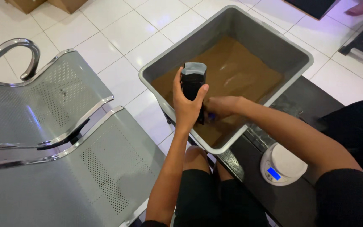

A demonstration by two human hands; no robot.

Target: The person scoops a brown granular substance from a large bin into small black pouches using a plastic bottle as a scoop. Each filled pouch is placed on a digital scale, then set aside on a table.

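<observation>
The left hand holds a small black pouch upright, the fingers clamped around its lower part, over the near side of a big grey tub. The tub holds brown powder and stands on a dark table. The right hand is low inside the tub, just beside the pouch; its fingers seem closed on something small and dark blue, but I cannot tell clearly. A white scale sits near the tub. Metal bench seats stand at the left.
</observation>
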